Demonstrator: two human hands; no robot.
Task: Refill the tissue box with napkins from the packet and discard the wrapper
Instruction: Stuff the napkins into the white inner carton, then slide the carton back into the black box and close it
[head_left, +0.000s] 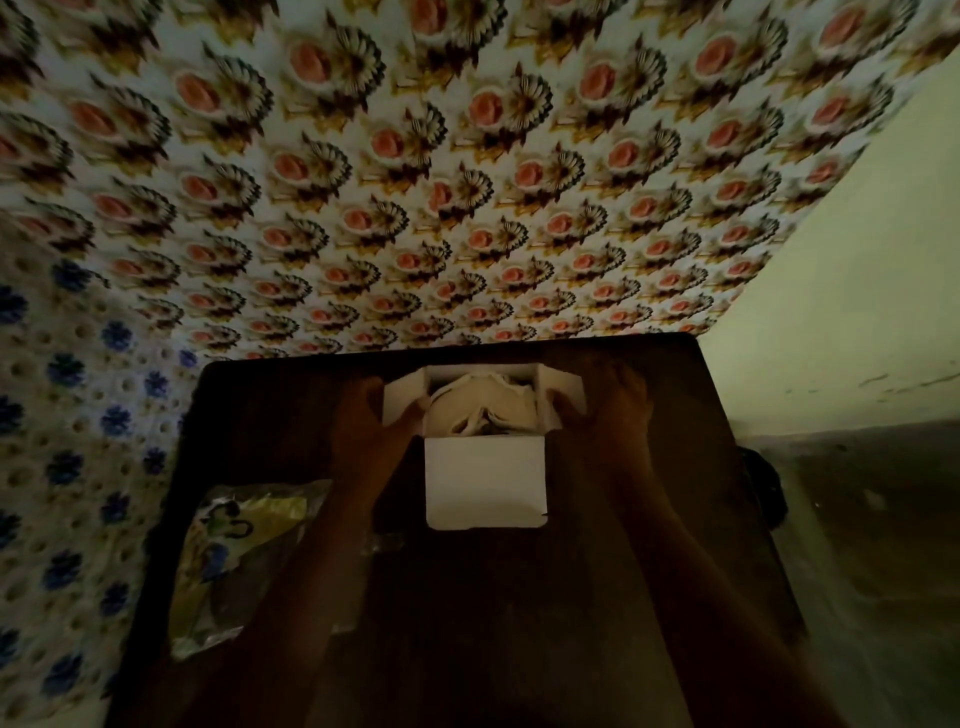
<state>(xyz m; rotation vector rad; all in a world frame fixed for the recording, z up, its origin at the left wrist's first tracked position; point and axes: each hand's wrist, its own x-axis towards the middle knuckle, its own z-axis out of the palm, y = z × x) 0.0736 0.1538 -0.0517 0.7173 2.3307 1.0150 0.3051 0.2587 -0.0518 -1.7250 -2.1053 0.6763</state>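
Observation:
A white tissue box (485, 483) stands open near the far middle of a dark table (649, 519). Its near flap hangs down toward me, and white napkins (485, 410) fill the opening. My left hand (371, 423) grips the left side flap. My right hand (608, 410) holds the right side flap. A crumpled clear and yellow plastic wrapper (234, 561) lies flat on the table at the near left, apart from both hands.
The table's far edge meets a wall with a red flower pattern (467, 182). A blue-flowered covering (67, 467) runs along the left. A plain pale wall (857, 312) and a dim floor lie to the right. A dark object (761, 483) sits by the table's right edge.

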